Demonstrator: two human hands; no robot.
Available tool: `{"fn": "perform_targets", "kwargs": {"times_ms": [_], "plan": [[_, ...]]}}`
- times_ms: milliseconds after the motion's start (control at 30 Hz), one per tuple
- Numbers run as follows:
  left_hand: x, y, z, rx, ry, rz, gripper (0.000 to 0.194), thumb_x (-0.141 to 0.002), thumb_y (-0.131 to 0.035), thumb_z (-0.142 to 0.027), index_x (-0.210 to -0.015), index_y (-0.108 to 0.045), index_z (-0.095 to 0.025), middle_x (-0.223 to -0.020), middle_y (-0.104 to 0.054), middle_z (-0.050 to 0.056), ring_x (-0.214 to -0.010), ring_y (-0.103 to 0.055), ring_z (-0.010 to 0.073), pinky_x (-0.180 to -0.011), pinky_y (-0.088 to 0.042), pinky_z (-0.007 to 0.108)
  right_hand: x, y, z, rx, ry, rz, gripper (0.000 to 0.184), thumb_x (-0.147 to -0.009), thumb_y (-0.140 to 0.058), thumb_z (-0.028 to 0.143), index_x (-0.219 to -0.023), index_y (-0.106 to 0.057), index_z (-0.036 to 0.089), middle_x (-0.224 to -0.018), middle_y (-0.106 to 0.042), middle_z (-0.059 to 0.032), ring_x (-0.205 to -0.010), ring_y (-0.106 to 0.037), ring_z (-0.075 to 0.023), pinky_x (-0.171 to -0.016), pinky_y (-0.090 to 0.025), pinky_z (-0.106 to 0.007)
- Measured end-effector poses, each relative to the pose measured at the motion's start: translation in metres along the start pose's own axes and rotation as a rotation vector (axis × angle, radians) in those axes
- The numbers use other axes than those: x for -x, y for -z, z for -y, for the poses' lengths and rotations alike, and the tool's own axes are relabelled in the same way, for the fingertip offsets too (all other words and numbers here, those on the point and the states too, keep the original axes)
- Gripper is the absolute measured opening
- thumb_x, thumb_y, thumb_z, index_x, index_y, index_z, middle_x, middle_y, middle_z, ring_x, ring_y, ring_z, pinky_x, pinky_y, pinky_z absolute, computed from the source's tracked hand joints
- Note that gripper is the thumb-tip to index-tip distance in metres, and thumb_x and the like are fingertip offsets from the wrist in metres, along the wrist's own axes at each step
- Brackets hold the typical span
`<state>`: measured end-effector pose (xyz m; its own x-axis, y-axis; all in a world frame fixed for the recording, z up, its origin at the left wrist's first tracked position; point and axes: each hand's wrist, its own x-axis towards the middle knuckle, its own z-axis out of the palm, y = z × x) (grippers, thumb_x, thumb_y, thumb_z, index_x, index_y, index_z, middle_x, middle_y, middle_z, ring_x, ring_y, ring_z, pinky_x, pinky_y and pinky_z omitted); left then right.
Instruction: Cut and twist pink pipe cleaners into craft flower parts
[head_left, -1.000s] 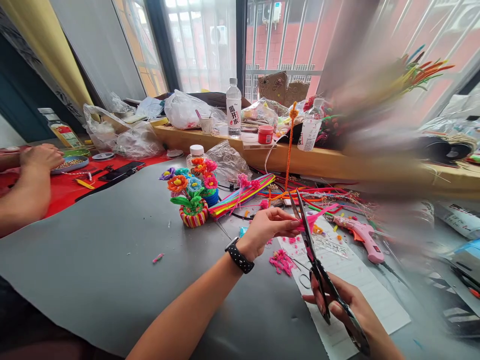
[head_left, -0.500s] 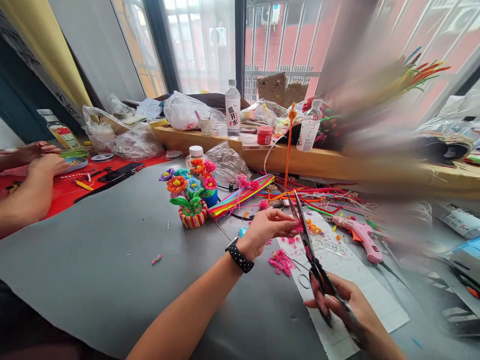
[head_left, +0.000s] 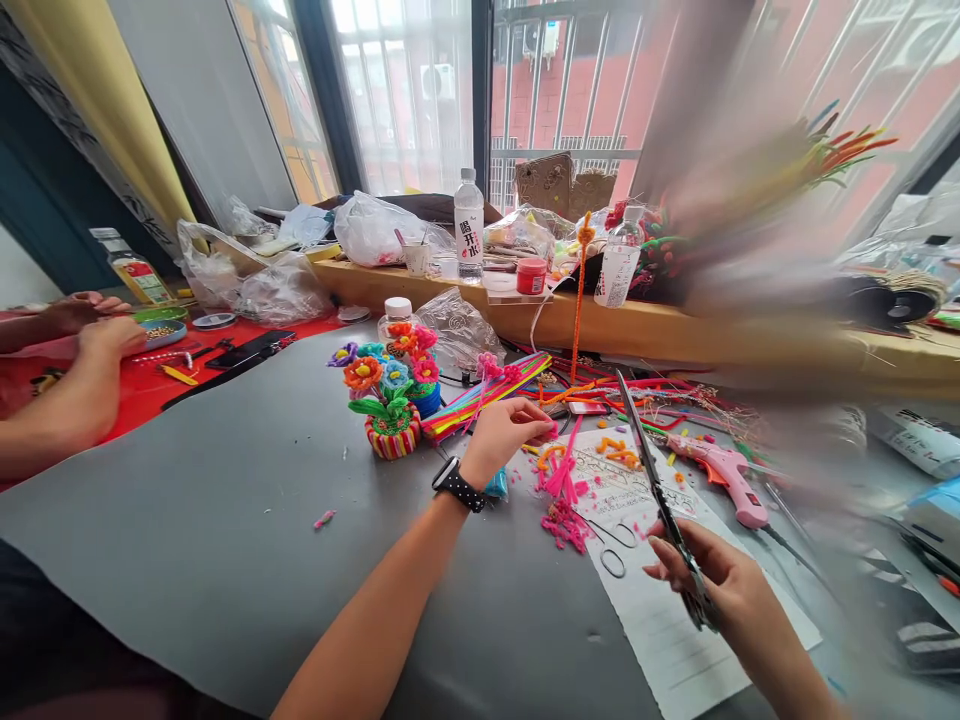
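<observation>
My left hand (head_left: 504, 440), with a dark watch on the wrist, pinches a small pink fuzzy piece (head_left: 553, 430), mostly covered by the fingertips. In my right hand (head_left: 712, 575) is a pair of black scissors (head_left: 651, 475), blades together and pointing up, apart from the pink piece. Below and between the hands lies a pink fuzzy strip with petal-like ends (head_left: 564, 482). A heap of pink fuzzy scraps (head_left: 564, 527) sits beside small metal-handled scissors (head_left: 613, 562) at the edge of a white paper sheet (head_left: 675, 650).
Pots of fuzzy-stem flowers (head_left: 394, 435) stand left of my hand. Behind lies a bundle of coloured pipe cleaners (head_left: 487, 395). A pink glue gun (head_left: 731, 480) rests at right. Another person's hands (head_left: 105, 320) are at the red table covering (head_left: 142, 400). Bottles line the wooden ledge (head_left: 420, 285).
The scissors have closed and moved right, away from the pink piece. My left hand has drawn back to the left. A pink strip now shows above the scrap heap.
</observation>
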<state>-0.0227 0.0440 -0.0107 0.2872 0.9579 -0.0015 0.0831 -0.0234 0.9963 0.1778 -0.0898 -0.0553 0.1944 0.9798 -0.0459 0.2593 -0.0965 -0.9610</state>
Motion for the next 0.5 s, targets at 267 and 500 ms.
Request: {"fn": "perform_targets", "kwargs": {"times_ms": [267,500], "plan": [[-0.006,0.018,0.005,-0.475,-0.021,-0.034,0.013,-0.057,-0.054,-0.005,-0.059,-0.063,-0.014,-0.058,-0.063,0.001,-0.057,-0.056,0.0113,-0.054,-0.044,0.02,-0.019,0.056,-0.023,0.906,0.119,-0.187,0.036,-0.066,-0.052,0.05,-0.075,-0.067,0.018,-0.069,-0.07,-0.0069,-0.058,-0.063,-0.0235,-0.052,-0.047,-0.028],[-0.008,0.03,0.002,-0.425,0.088,0.067,0.007,-0.062,-0.056,-0.015,-0.061,-0.062,-0.011,-0.054,-0.062,0.003,-0.051,-0.058,0.0115,-0.052,-0.048,0.021,-0.03,0.07,-0.047,1.083,-0.028,-0.132,0.036,-0.067,-0.048,0.04,-0.083,-0.066,0.014,-0.082,-0.07,-0.0124,-0.072,-0.064,-0.0281,-0.062,-0.047,-0.034]]}}
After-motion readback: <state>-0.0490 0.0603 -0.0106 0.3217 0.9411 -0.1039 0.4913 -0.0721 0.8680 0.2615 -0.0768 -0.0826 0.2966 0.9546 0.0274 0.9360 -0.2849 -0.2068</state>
